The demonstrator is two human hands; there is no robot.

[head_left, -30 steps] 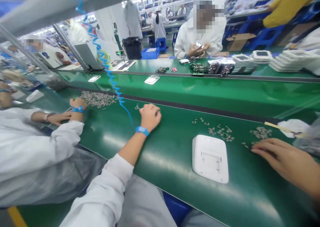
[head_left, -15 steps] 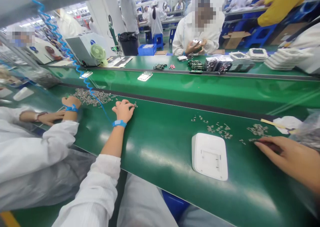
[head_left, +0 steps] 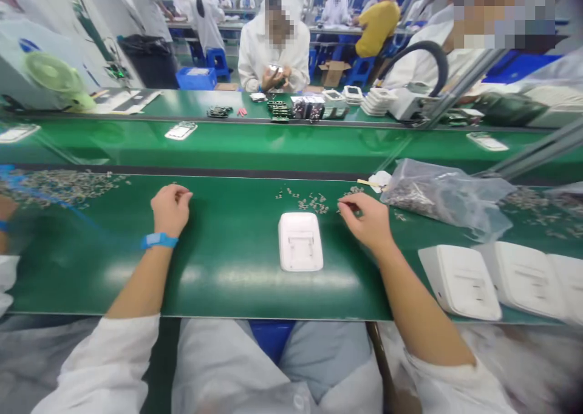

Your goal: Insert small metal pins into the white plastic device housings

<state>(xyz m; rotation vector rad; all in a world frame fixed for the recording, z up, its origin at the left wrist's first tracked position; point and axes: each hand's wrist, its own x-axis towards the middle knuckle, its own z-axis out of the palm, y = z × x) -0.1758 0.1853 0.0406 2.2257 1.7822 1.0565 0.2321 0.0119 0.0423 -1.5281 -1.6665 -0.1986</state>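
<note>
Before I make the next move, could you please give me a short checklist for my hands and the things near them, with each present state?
1. White casing on the green bench, between both hands: ok.
2. Left hand apart from that casing: ok.
3. Blue wristband on the left wrist: ok.
4. Left hand holding a small part: cannot tell, the curled fingers hide it.
5. Right hand holding a small part: cannot tell, too small to see.
6. Small metal parts beyond the casing gathered in one tight pile: not ok, they lie scattered.
</note>
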